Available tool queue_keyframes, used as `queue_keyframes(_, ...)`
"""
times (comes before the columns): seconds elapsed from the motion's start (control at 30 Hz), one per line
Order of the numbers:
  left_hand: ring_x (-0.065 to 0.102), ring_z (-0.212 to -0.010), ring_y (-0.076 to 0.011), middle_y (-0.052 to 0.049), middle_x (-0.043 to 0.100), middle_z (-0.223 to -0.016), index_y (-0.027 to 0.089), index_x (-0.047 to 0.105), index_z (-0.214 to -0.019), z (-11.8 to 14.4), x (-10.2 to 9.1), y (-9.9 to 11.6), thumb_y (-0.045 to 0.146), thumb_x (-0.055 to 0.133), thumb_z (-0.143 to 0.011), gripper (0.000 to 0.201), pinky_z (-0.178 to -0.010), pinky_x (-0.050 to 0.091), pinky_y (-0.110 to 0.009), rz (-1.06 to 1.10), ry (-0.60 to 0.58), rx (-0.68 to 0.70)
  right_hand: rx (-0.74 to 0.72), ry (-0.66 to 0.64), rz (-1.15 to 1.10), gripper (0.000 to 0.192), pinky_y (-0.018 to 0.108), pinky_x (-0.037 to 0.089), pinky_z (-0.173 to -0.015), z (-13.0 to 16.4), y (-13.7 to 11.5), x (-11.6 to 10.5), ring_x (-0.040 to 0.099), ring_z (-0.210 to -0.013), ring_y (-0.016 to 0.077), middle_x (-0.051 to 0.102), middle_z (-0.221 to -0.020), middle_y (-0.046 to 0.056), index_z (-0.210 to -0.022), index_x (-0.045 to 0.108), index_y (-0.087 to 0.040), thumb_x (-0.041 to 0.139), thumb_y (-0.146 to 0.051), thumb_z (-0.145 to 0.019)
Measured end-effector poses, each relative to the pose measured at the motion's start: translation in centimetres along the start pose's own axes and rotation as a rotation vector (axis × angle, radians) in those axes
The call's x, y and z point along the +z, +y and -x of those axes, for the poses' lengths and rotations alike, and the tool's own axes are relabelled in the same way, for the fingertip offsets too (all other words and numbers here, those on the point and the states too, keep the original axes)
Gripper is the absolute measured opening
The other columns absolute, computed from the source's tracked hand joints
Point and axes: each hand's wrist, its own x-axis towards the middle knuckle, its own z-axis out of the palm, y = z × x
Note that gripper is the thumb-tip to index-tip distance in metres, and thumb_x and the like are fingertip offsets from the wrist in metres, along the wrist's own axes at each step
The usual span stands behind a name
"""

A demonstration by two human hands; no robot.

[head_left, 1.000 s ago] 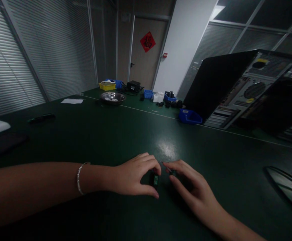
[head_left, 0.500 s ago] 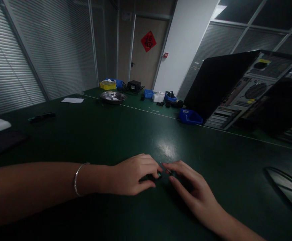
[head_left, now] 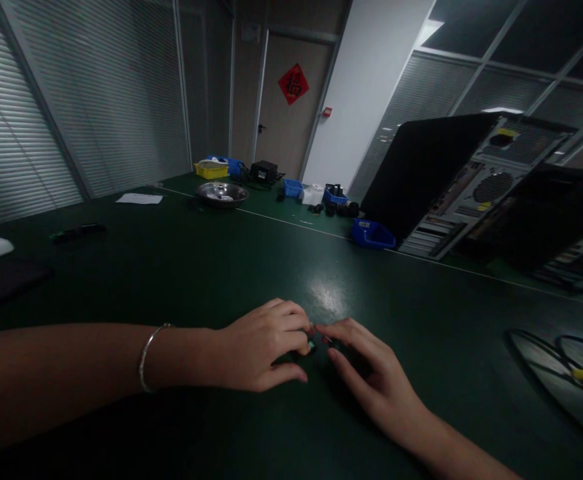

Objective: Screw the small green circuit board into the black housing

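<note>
The left forearm lies flat along the near edge of the tabletop [head_left: 181, 267], a thin bracelet [head_left: 146, 357] on the wrist; resting the arm this way appears to steady the fingers for fine work.

The left hand [head_left: 259, 350] is curled, palm down, with its fingertips [head_left: 299, 333] pinched on a small dark part [head_left: 310, 345] that shows a green spot. The thumb lies flat on the surface below. The part sits on the tabletop, near the middle of the near edge, between the two hands.

Orientation of the part: too small and too dark to read. Its long axis and the way it points cannot be told.

The right hand [head_left: 371, 377] lies palm down, fingers spread and half open, its index fingertip touching or just beside the part. Whether it grips anything cannot be told.

Far right corner: a computer case [head_left: 471, 180] lies tilted, rear panel toward the camera, a blue bin [head_left: 371, 235] just beside it.
</note>
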Motion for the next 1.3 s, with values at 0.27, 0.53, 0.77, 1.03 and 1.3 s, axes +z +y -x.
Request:
queue_keyframes(0.27,0.063,-0.090,-0.0168,-0.005,0.069,-0.096,0.017,0.064,-0.104,0.1,0.6,-1.1,0.017,0.061,-0.085,0.019,-0.082,0.047,-0.030,0.247,0.029,-0.177,-0.003,0.005,0.031,0.035,0.029,0.049,-0.084,0.2,0.1,0.0,0.058,-0.097,0.0164,0.060,-0.106,0.004,-0.124,0.054,-0.027,0.049,-0.013,-0.093)
queue_keyframes(0.53,0.060,-0.092,-0.0156,-0.006,0.062,-0.101,0.016,0.063,-0.107,-0.3,0.1,-1.3,0.011,0.058,-0.081,0.027,-0.080,0.048,-0.027,0.337,0.181,-0.253,-0.028,-0.022,0.071,0.038,0.028,0.052,-0.078,0.4,0.5,-0.3,0.060,-0.093,0.0168,0.059,-0.105,0.005,-0.124,0.056,-0.027,0.049,-0.010,-0.091)
queue_keyframes(0.77,0.059,-0.092,-0.0159,-0.007,0.058,-0.100,0.016,0.063,-0.099,-0.5,0.3,-1.7,0.008,0.059,-0.079,0.022,-0.078,0.049,-0.028,0.416,0.222,-0.203,-0.026,-0.031,0.067,0.038,0.029,0.053,-0.077,0.2,0.6,-0.3,0.062,-0.091,0.0177,0.060,-0.103,0.007,-0.123,0.057,-0.026,0.048,-0.010,-0.091)
queue_keyframes(1.03,0.060,-0.095,-0.0166,-0.008,0.063,-0.099,0.014,0.064,-0.098,-0.6,0.2,-1.8,0.012,0.059,-0.084,0.016,-0.084,0.049,-0.031,0.471,0.230,-0.140,-0.040,-0.054,0.091,0.040,0.028,0.054,-0.076,0.1,0.6,-0.3,0.062,-0.090,0.0166,0.059,-0.104,0.007,-0.125,0.056,-0.027,0.049,-0.009,-0.090)
queue_keyframes(1.3,0.062,-0.087,-0.0149,-0.006,0.063,-0.095,0.013,0.066,-0.099,-0.6,0.4,-1.8,0.021,0.069,-0.079,0.021,-0.074,0.051,-0.027,0.630,0.193,-0.271,-0.044,-0.052,0.068,0.039,0.029,0.054,-0.077,0.2,0.6,-0.5,0.062,-0.091,0.0176,0.060,-0.104,0.007,-0.125,0.056,-0.026,0.048,-0.009,-0.090)
